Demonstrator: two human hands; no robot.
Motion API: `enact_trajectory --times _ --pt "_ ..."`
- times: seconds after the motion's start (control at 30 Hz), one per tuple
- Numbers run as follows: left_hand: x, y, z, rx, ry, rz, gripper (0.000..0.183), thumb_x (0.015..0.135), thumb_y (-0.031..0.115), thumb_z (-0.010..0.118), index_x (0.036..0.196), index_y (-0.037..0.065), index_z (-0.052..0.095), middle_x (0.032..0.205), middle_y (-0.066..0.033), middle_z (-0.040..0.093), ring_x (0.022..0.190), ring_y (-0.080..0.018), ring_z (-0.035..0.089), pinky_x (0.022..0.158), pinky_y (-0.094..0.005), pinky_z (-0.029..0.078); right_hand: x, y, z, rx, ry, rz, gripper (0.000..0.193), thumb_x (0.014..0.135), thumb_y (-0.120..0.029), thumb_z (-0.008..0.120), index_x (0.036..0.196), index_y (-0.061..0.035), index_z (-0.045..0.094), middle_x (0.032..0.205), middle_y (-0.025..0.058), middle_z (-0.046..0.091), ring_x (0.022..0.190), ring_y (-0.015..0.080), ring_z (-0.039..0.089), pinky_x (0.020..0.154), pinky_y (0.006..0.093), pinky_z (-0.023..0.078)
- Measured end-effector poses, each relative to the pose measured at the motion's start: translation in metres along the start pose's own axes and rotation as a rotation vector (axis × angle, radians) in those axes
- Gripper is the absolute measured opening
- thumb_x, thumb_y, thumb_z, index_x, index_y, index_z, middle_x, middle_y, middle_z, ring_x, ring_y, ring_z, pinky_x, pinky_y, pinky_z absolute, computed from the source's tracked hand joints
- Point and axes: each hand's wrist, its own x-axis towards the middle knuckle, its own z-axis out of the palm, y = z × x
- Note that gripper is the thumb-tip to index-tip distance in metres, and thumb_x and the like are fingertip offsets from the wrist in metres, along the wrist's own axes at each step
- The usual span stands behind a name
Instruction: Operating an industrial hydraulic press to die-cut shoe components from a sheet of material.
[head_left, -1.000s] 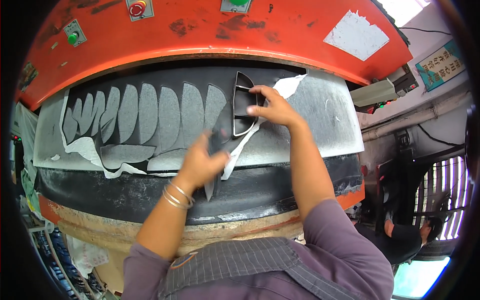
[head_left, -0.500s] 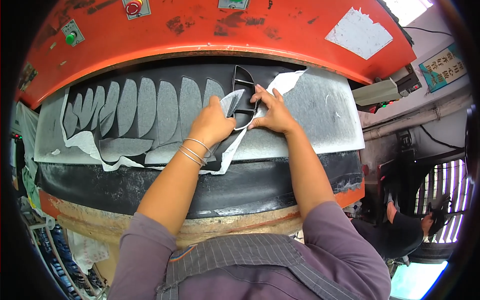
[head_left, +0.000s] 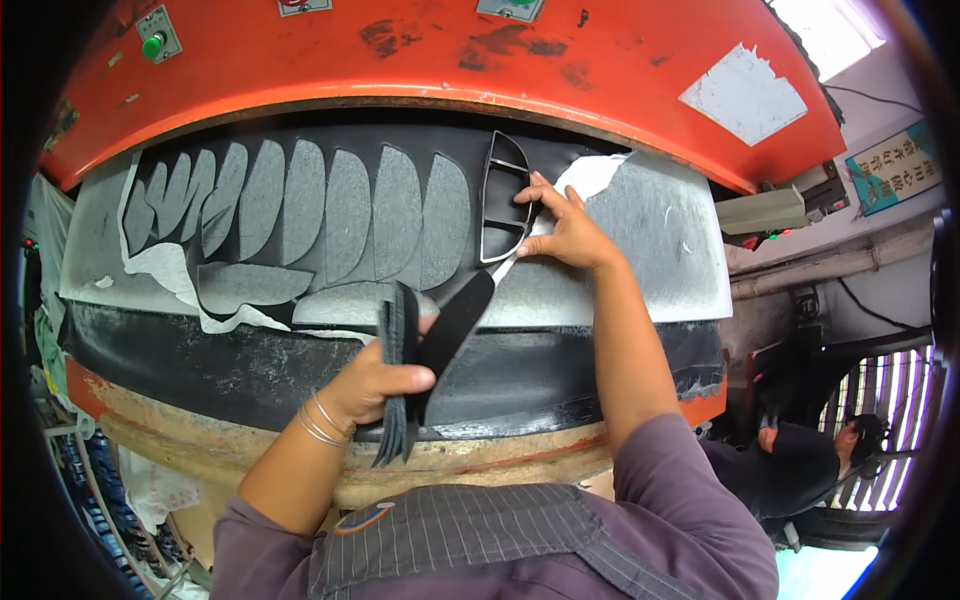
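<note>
Far left, a green button (head_left: 153, 45) sits on the big red machine (head_left: 400, 62), which spans the whole back. Below it there's a black sheet (head_left: 345, 135) with a ragged white edge (head_left: 165, 268) and a row of grey half-leaf cut-outs (head_left: 300, 200), skinny ones at the left and fatter ones toward the middle. It's lying on a pale grey board (head_left: 665, 265).

Next comes the left wrist with a couple of thin bangles (head_left: 322, 420) on it. The left hand (head_left: 378, 378) is over the near edge of the bench, clamped on a bunch of dark grey pieces (head_left: 399, 350), thumb on the near side. They overlap, so honestly can't tell how many. A longer black piece (head_left: 457, 322) slants up and right from that same hand.

Just past that, a D-shaped metal frame (head_left: 486, 200) with crossbars lies on the black sheet, right of the last cut-out. The right hand (head_left: 570, 232) is at its curved side, thumb and fingers spread apart and touching the rim. The two hands are well apart.

Over on the right, a torn white paper (head_left: 744, 95) is on the machine, and lower down another person (head_left: 785, 465) in dark clothes is off to the side.
</note>
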Motion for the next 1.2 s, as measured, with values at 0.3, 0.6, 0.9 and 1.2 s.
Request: enact_trajectory --times 0.3,0.6,0.9,1.2 --pt "0.038 0.021 0.034 1.505 -0.07 0.635 0.049 0.055 0.023 0.079 0.091 0.001 0.055 0.118 -0.0229 0.051 0.121 -0.038 0.043 0.1 -0.0471 0.034 -0.015 0.004 0.009 -0.079 0.031 -0.057 0.055 0.07 -0.032 0.08 0.118 -0.0176 0.056 0.147 0.0217 0.036 0.144 0.0263 0.022 0.116 0.0512 0.004" --pt "0.058 -0.006 0.034 1.692 -0.151 0.57 0.034 0.057 0.021 0.076 0.078 0.005 0.055 0.147 -0.0296 0.03 0.14 -0.0377 0.027 0.111 -0.0574 0.018 -0.016 0.001 0.008 -0.1 0.046 -0.067 0.038 0.079 -0.019 0.073 0.115 -0.0168 0.06 0.142 0.0197 0.044 0.142 0.0255 0.027 0.115 0.0538 0.007" --pt "0.058 -0.006 0.027 1.623 -0.187 0.544 0.035 0.056 0.019 0.077 0.079 0.005 0.055 0.148 -0.0291 0.028 0.141 -0.0375 0.024 0.112 -0.0569 0.014 -0.017 0.0 0.012 -0.123 0.082 -0.122 0.037 0.075 -0.02 0.075 0.109 -0.0157 0.063 0.134 0.019 0.053 0.139 0.0266 0.035 0.114 0.0545 0.01" --pt "0.06 -0.008 0.025 1.638 -0.224 0.531 0.034 0.057 0.019 0.077 0.079 0.005 0.054 0.149 -0.0285 0.026 0.142 -0.0368 0.022 0.111 -0.0581 0.013 -0.02 0.007 0.015 -0.155 0.123 -0.182 0.036 0.072 -0.023 0.076 0.104 -0.015 0.065 0.131 0.0186 0.055 0.136 0.0278 0.039 0.114 0.0557 0.012"
